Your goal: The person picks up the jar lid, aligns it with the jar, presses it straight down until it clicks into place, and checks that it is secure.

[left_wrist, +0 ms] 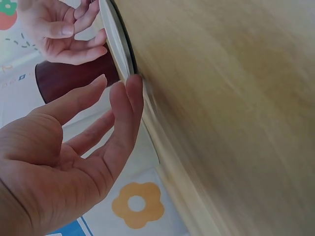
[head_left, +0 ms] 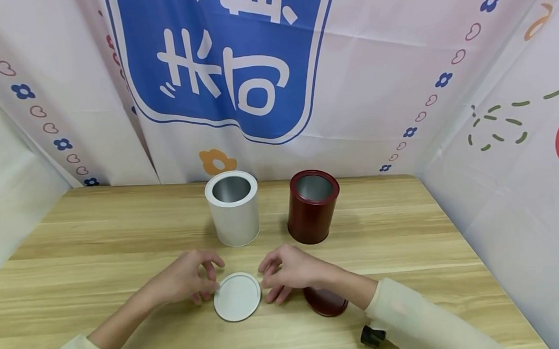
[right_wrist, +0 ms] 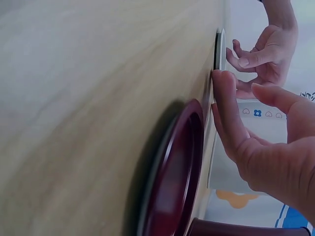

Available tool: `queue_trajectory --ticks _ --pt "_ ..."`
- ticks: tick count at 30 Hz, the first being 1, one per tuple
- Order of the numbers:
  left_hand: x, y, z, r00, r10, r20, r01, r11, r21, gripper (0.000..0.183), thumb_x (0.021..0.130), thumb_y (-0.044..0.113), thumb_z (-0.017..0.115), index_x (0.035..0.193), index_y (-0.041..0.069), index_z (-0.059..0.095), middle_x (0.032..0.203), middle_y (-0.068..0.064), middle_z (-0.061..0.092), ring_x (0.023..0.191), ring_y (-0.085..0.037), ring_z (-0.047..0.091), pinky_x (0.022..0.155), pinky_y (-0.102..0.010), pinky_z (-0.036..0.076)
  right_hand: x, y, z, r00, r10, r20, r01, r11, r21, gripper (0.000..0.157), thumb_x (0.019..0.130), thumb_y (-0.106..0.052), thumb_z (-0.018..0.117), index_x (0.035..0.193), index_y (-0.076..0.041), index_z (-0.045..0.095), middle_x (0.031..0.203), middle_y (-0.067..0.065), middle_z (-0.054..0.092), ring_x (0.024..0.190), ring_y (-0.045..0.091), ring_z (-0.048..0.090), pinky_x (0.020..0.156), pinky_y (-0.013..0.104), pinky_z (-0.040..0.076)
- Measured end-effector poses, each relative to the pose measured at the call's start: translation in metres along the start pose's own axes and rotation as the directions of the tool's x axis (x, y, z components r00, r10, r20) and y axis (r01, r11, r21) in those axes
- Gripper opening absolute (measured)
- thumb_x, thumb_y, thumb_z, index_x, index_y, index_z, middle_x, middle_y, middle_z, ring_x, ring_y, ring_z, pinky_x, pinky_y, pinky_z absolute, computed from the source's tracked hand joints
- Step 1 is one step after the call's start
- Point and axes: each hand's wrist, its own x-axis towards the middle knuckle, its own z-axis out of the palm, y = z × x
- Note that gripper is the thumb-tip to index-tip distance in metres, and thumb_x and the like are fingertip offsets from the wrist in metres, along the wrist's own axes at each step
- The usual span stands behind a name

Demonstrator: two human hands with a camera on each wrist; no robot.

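Note:
A round white lid (head_left: 237, 297) lies flat on the wooden table between the two hands. My left hand (head_left: 190, 278) is at its left edge, fingers loosely bent and thumb near the rim. On the other side my right hand (head_left: 287, 274) stands with relaxed, bent fingers, close to the lid's right edge. Neither hand grips the lid; in the left wrist view the fingertips (left_wrist: 133, 83) come right up to its rim. A dark red lid (head_left: 327, 301) lies under the right forearm, partly hidden by it.
Behind the hands stand a white can (head_left: 236, 221) and a dark red can (head_left: 310, 217), both upright without lids. A printed cloth (head_left: 369, 85) hangs along the table's back edge. More cloth borders the sides of the wooden table (head_left: 97, 231).

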Motion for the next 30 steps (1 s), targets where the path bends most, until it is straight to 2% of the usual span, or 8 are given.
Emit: queue_trajectory --ticks 11,24,30 --pt "0.0005 -0.0008 0.0027 0.999 -0.005 0.035 0.008 0.997 -0.077 0.042 0.087 -0.009 0.073 0.124 -0.017 0.056 0.082 -0.011 0.061 0.062 -0.023 0.068 0.052 -0.036 0.061 0.0036 0.0006 0.0025 0.999 0.032 0.026 -0.035 0.989 0.142 0.032 0.092 0.002 0.066 0.122 0.011 0.058 0.1 0.02 0.068 0.08 0.037 0.077 0.068 0.039 0.065" --pt "0.001 -0.0042 0.005 1.0 -0.023 0.012 0.024 0.995 -0.098 0.039 0.086 -0.011 0.072 0.122 -0.016 0.057 0.082 -0.012 0.062 0.063 -0.023 0.067 0.054 -0.033 0.06 0.0028 0.0011 0.0042 0.996 0.083 0.029 -0.087 0.974 0.208 0.035 0.093 0.0 0.067 0.126 0.01 0.057 0.107 0.023 0.067 0.085 0.039 0.077 0.07 0.039 0.065" --pt "0.0015 -0.0042 0.0047 0.999 -0.038 0.0 0.037 0.994 -0.099 0.038 0.087 -0.011 0.072 0.122 -0.015 0.058 0.083 -0.012 0.062 0.062 -0.023 0.066 0.053 -0.032 0.059 0.0021 -0.0012 0.005 0.995 0.099 0.015 -0.1 0.97 0.22 0.036 0.094 0.0 0.067 0.127 0.011 0.056 0.104 0.022 0.072 0.087 0.04 0.077 0.071 0.041 0.065"
